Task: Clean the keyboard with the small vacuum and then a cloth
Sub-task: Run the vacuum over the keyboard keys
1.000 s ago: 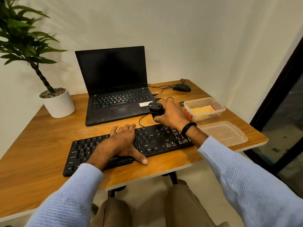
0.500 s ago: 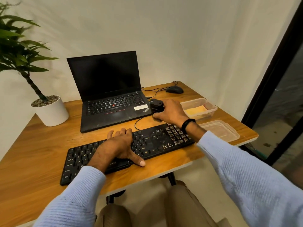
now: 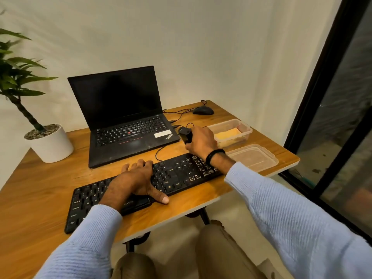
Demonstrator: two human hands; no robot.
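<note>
Right hand point(image 3: 201, 140) of mine grips the small vacuum point(image 3: 184, 134), just beyond the keyboard point(image 3: 173, 178); my left hand point(image 3: 134, 180) rests flat, fingers relaxed, on its keys.

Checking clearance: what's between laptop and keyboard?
Head view: bare table, a black cable, and left hand fingertips past the far edge of the keyboard.

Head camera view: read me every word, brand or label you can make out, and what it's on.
"ThinkPad": laptop palm rest, right corner.
"RONICS": keyboard front edge, start hidden behind the left hand.
"Ctrl", "Shift", "Q", "W": keyboard keys; other legends too blurred.
The white sticker on the laptop: too blurred to read.
</note>
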